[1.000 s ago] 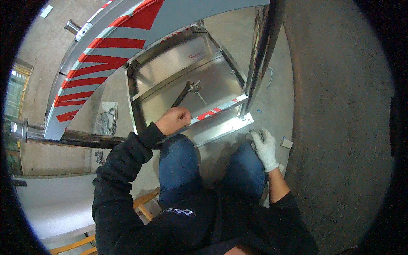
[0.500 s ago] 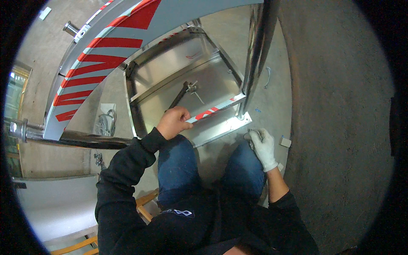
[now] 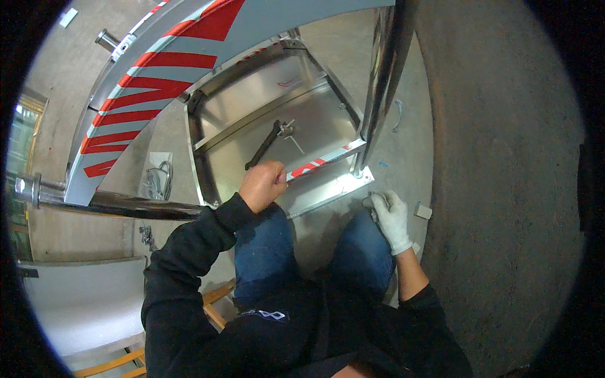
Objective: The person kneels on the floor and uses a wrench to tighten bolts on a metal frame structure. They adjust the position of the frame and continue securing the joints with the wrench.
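My bare left hand (image 3: 263,185) is closed at the near end of a red-and-white striped strip (image 3: 321,163), fingers curled over it. This strip runs along the near edge of a metal frame (image 3: 328,196), up to the foot of a shiny upright tube (image 3: 382,82). Inside the frame, just beyond the hand, lies a black-handled part (image 3: 265,146) attached to a metal fitting with thin rods (image 3: 287,130). My right hand (image 3: 391,220), in a white glove, rests curled by my right knee. Something greyish shows at its fingertips, too unclear to name.
A large grey curved panel (image 3: 220,53) with red stripes arches over the upper left. Below it a thick shiny tube (image 3: 138,206) reaches toward the frame. Coiled cable (image 3: 157,179) and a small pale block (image 3: 423,210) lie on the floor. Wooden chair parts (image 3: 217,295) show at lower left.
My left hand has slid slightly to the right along the strip, its fingers now more tightly curled, and more of the black handle shows. The right hand has stayed in place.
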`<state>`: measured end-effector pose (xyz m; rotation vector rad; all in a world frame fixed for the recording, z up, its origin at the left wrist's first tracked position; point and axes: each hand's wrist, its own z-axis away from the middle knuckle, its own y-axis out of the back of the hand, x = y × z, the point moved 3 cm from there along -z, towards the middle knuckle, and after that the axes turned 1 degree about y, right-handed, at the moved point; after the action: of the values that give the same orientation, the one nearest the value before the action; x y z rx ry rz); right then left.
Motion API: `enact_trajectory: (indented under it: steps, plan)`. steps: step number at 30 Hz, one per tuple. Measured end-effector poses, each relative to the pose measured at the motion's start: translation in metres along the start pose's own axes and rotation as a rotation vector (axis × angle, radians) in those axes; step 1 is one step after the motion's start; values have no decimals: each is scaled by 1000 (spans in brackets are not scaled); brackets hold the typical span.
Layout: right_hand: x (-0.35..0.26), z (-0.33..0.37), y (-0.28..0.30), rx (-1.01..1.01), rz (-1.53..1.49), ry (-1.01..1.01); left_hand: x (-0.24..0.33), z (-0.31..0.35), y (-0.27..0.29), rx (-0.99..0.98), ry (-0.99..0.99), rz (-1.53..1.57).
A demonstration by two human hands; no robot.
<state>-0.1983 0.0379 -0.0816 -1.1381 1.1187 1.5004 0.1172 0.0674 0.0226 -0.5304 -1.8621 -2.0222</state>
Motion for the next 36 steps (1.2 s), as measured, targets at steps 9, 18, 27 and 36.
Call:
enact_trajectory:
  steps: [9,18,27,36]
  plan:
    - [-4,1,3,5,63,22,-12,-10,13,-137,157,392]
    - [-3,1,4,-8,39,-7,-20,-31,11,-419,226,312]
    - [-2,1,4,-1,37,-5,-11,-27,16,-330,66,265]
    - [0,0,5,5,46,41,-16,-29,22,-416,140,282]
